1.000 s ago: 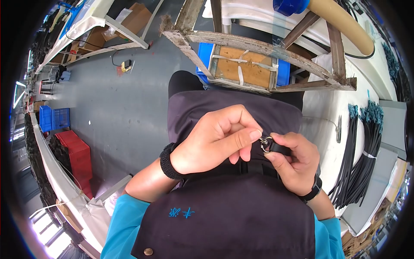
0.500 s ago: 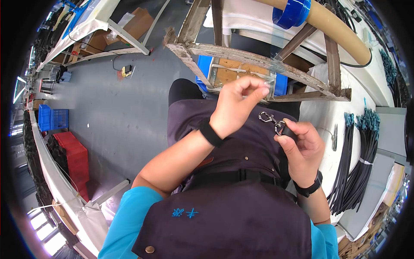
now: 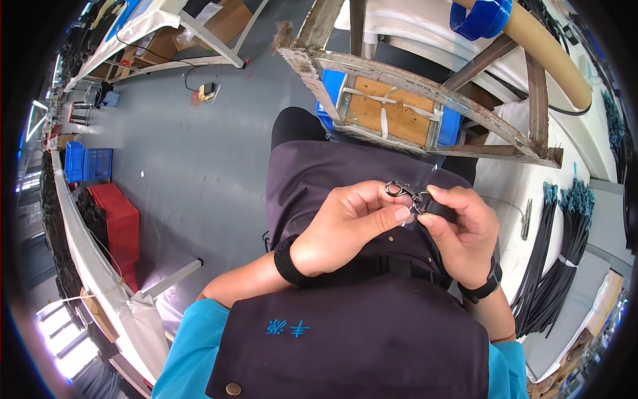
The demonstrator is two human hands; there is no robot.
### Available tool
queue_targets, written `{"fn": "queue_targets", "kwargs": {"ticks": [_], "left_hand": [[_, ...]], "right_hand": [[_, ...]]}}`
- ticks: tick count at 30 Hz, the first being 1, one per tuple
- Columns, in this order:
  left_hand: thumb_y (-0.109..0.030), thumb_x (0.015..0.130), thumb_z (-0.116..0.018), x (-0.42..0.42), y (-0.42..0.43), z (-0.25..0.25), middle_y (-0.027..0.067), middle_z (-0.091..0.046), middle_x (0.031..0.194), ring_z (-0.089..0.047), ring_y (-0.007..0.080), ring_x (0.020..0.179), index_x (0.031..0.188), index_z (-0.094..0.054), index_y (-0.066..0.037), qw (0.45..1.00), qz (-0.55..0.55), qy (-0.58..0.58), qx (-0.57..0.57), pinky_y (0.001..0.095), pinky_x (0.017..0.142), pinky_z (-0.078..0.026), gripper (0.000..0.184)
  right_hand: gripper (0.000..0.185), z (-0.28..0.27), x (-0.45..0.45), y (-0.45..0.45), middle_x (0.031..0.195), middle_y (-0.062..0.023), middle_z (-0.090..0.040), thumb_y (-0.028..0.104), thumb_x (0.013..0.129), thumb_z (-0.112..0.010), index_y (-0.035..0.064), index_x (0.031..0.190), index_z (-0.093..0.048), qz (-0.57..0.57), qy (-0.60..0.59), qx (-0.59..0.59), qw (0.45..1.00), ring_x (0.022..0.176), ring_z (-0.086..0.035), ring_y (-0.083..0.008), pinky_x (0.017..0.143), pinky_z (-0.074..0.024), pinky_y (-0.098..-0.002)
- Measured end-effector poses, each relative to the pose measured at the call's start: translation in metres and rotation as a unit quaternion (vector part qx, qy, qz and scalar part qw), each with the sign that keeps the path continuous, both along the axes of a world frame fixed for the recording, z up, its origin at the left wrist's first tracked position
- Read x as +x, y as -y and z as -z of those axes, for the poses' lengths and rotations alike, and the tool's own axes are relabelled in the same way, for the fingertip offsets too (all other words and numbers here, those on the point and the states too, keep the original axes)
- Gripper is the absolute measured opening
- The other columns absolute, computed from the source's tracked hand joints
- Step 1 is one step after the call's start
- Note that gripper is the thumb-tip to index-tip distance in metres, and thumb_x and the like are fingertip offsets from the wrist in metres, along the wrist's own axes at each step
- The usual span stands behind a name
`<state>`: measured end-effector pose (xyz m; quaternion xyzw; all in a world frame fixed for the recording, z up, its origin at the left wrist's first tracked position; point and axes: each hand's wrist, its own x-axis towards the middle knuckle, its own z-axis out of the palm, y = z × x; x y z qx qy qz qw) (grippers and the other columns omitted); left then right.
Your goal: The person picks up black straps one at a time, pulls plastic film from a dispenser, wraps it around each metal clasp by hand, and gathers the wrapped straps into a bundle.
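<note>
My right hand (image 3: 465,229) pinches a short black strap (image 3: 439,210) with a metal ring at its end. A silver snap hook (image 3: 400,189) hangs from that ring and points toward my left hand (image 3: 359,226). The thumb and fingers of my left hand are pressed together right beside the hook, on a clear film strip (image 3: 410,218) that looks like tape. More clear film shows above, between the two hands. Whether the left fingertips also touch the metal, I cannot tell. Both hands are over my dark apron (image 3: 345,319).
Ahead stands a worn metal frame (image 3: 425,93) carrying a cardboard tube (image 3: 551,56) with a blue tape roll (image 3: 482,18). On the white surface at right lie bundled black straps (image 3: 551,266) and small snips (image 3: 526,219). Red (image 3: 116,219) and blue crates (image 3: 86,161) stand left.
My left hand has come down from near the metal frame to the hook and ring, bringing the clear strip. My right hand keeps its hold on the strap. The view has shifted slightly.
</note>
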<state>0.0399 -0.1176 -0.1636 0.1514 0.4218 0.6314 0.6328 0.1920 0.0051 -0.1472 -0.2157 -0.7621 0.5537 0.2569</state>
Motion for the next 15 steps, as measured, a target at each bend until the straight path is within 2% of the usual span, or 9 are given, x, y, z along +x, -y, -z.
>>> {"fn": "queue_targets", "kwargs": {"ticks": [2,3,5,7,9,10,11,12,15], "left_hand": [[-0.008,0.092,-0.057,0.000,0.001,0.004,0.0045,-0.064,0.098,-0.060,0.0113,0.089,0.104,-0.060,0.000,0.999,0.015,0.048,-0.018,0.0262,0.079,-0.049,0.015],[-0.008,0.092,-0.058,0.001,0.000,0.002,0.0045,-0.064,0.098,-0.059,0.0108,0.090,0.105,-0.060,0.000,0.999,0.034,0.031,-0.024,0.0262,0.080,-0.049,0.015],[-0.010,0.091,-0.059,0.005,-0.003,-0.001,0.0046,-0.064,0.099,-0.059,0.0098,0.091,0.105,-0.060,0.000,0.999,0.034,-0.005,-0.011,0.0255,0.081,-0.048,0.017],[-0.015,0.089,-0.064,0.008,-0.008,-0.004,0.0053,-0.065,0.097,-0.058,0.0079,0.093,0.104,-0.060,0.001,0.998,0.011,-0.036,0.040,0.0238,0.080,-0.048,0.023],[-0.019,0.085,-0.068,0.017,-0.013,-0.001,0.0051,-0.065,0.084,-0.060,0.0087,0.078,0.095,-0.062,0.003,0.998,-0.029,-0.042,0.021,0.0231,0.072,-0.048,0.025],[-0.019,0.085,-0.068,0.020,-0.014,-0.001,0.0045,-0.064,0.079,-0.059,0.0091,0.071,0.088,-0.063,0.002,0.998,-0.053,-0.034,0.030,0.0223,0.066,-0.048,0.022],[-0.019,0.085,-0.069,0.023,-0.016,0.001,0.0042,-0.063,0.076,-0.057,0.0088,0.067,0.084,-0.063,0.002,0.998,-0.064,-0.015,0.012,0.0217,0.062,-0.046,0.021],[-0.019,0.085,-0.068,0.023,-0.018,0.006,0.0034,-0.061,0.073,-0.056,0.0088,0.065,0.082,-0.063,0.001,0.998,-0.063,-0.003,0.012,0.0217,0.061,-0.046,0.021],[-0.017,0.085,-0.066,0.017,-0.011,0.006,0.0028,-0.059,0.070,-0.055,0.0092,0.063,0.080,-0.062,0.001,0.997,-0.076,-0.007,-0.002,0.0221,0.059,-0.045,0.019]], "right_hand": [[0.030,-0.003,0.002,-0.001,0.081,-0.0079,-0.061,-0.001,0.076,-0.072,-0.0012,0.104,-0.061,-0.005,0.074,0.002,0.997,0.069,-0.057,-0.0078,0.055,-0.0431,-0.0190],[0.028,-0.007,-0.001,-0.001,0.082,-0.0095,-0.062,0.000,0.076,-0.071,-0.0011,0.102,-0.061,-0.009,0.052,0.068,0.996,0.070,-0.058,-0.0121,0.057,-0.0439,-0.0224],[0.025,-0.005,0.004,0.000,0.085,-0.0124,-0.063,0.000,0.078,-0.067,-0.0018,0.102,-0.061,0.010,0.045,0.071,0.996,0.075,-0.061,-0.0189,0.068,-0.0474,-0.0275],[0.023,0.000,0.010,-0.002,0.092,-0.0126,-0.063,0.001,0.081,-0.065,-0.0033,0.102,-0.059,0.032,0.061,0.055,0.996,0.082,-0.060,-0.0181,0.074,-0.0471,-0.0283],[0.023,0.012,0.017,-0.008,0.101,-0.0107,-0.059,-0.001,0.086,-0.059,-0.0060,0.108,-0.055,-0.004,0.040,0.046,0.998,0.095,-0.057,-0.0166,0.084,-0.0454,-0.0279],[0.021,0.016,0.015,-0.006,0.103,-0.0118,-0.059,0.000,0.088,-0.055,-0.0069,0.108,-0.055,0.013,0.029,0.031,0.999,0.096,-0.057,-0.0173,0.085,-0.0447,-0.0278],[0.026,-0.006,0.013,-0.001,0.106,-0.0173,-0.062,0.004,0.088,-0.062,-0.0072,0.110,-0.058,0.008,0.091,0.012,0.996,0.092,-0.061,-0.0205,0.081,-0.0487,-0.0290],[0.024,-0.009,0.009,0.000,0.103,-0.0157,-0.062,0.002,0.088,-0.061,-0.0087,0.109,-0.058,-0.001,0.094,0.058,0.994,0.091,-0.060,-0.0200,0.081,-0.0484,-0.0287],[0.024,-0.009,-0.001,0.009,0.101,-0.0145,-0.062,0.002,0.088,-0.060,-0.0087,0.109,-0.057,-0.014,0.069,0.039,0.997,0.090,-0.060,-0.0197,0.081,-0.0481,-0.0287]]}}
